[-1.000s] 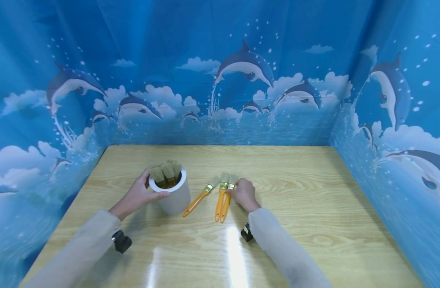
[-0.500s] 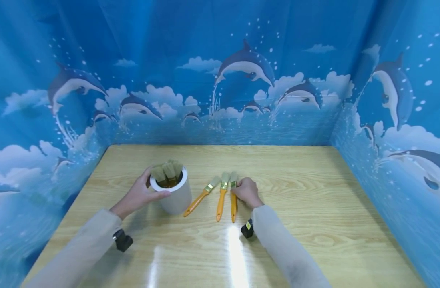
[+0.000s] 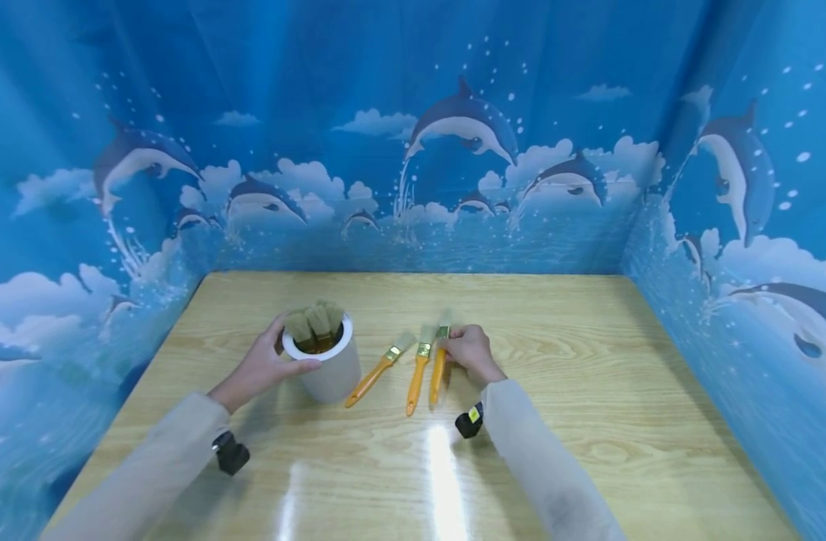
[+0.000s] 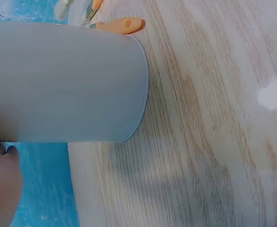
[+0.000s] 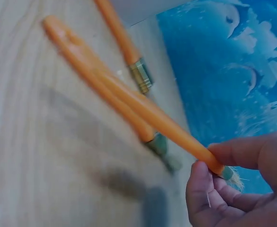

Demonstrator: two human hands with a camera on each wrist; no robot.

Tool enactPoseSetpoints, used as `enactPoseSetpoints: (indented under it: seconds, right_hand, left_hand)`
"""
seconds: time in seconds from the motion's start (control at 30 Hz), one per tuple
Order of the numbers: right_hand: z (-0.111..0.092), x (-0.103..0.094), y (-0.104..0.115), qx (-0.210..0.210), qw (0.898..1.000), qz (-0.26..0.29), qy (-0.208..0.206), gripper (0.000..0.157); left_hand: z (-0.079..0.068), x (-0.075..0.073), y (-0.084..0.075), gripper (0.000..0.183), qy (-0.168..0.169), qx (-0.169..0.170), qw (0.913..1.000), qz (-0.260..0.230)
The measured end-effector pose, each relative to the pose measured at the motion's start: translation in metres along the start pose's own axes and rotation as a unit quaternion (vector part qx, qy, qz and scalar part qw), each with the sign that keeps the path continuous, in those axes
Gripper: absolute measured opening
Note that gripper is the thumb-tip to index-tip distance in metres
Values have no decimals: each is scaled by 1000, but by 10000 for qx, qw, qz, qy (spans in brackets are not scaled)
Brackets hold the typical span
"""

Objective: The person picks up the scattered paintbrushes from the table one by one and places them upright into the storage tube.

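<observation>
My left hand (image 3: pixel 260 367) grips the rim of a pale grey, white-rimmed pot (image 3: pixel 334 379), thumb at the near side and fingers around the far left. Several paintbrushes (image 3: pixel 314 321) stand in the pot with bristles up. With the fingertips of my right hand (image 3: pixel 472 352) I pinch a paintbrush (image 5: pixel 162 123) near its metal collar; its orange handle slants down toward the table. Just left of it lies a second orange-handled paintbrush (image 3: pixel 419 372), which the held one overlaps in the right wrist view. A third paintbrush (image 3: pixel 377 377) lies slanted beside the pot.
Everything stands on a light wood-grain table (image 3: pixel 561 451). A blue curtain (image 3: pixel 358 135) printed with dolphins encloses its back and sides. Black wrist cameras (image 3: pixel 231 454) sit at both sleeves.
My right hand has drawn one paintbrush away from the brush beside it and lifted and tilted it. The left hand stays on the pot.
</observation>
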State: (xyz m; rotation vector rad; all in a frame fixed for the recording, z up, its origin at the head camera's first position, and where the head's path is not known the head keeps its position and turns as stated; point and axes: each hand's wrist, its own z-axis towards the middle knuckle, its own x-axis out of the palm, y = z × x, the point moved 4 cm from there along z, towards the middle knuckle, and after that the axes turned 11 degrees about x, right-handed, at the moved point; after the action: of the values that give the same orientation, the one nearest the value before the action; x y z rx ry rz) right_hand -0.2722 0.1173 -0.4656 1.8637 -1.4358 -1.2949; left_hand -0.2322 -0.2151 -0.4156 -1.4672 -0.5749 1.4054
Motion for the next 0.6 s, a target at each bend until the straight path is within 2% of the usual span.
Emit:
enactPoseSetpoints:
  seconds: [0.1, 0.33, 0.6]
  right_hand:
    - [-4, -2, 10, -30, 9998, 140, 103, 14]
    - [-16, -4, 39, -206, 9984, 472, 241, 29]
    - [-34, 1, 77, -728, 9950, 643, 249, 25]
  left_hand:
    - [1, 1, 0, 99, 9, 12, 10000, -35]
    - [1, 0, 3, 98, 34, 40, 10000, 8]
    - [0, 0, 4, 98, 42, 10, 10000, -27]
